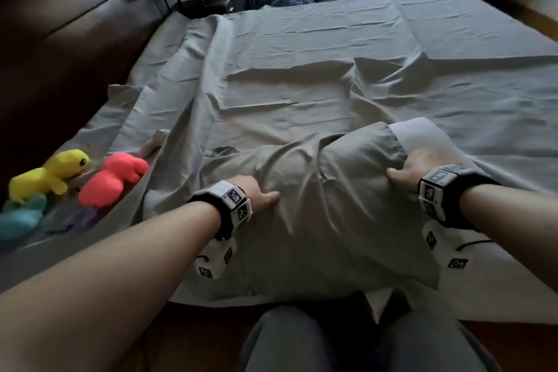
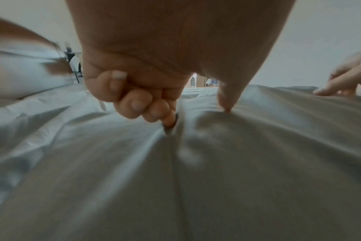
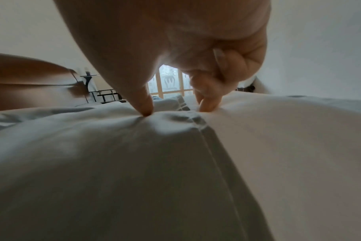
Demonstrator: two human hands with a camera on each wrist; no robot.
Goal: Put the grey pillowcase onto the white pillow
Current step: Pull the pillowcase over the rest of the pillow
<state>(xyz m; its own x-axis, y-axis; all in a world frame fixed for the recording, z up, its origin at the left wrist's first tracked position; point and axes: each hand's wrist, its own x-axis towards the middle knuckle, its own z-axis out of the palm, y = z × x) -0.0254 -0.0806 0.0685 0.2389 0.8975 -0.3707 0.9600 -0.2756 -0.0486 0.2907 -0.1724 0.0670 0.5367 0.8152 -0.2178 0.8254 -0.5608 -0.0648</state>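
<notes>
Both hands are being used on the bed (image 1: 453, 39): the left hand (image 1: 256, 193) is pinching a fold of the pillowcase (image 1: 317, 205) between thumb and curled fingers, while the right hand (image 1: 419, 166) is pinching its hem where the pillow (image 1: 422, 136) is still showing. The case is being drawn over the pillow, seemingly near the end; next, the hem is likely to need pulling over the bare corner. One pillow, one pillowcase and two hands are being counted.

Bare forearms without sleeves, black strap on each wrist, left wrist unit (image 1: 234, 205) and right wrist unit (image 1: 436, 190) of white blocks bearing black-and-white square markers, thin black cable below right unit, grey trousers (image 1: 347, 341)
</notes>
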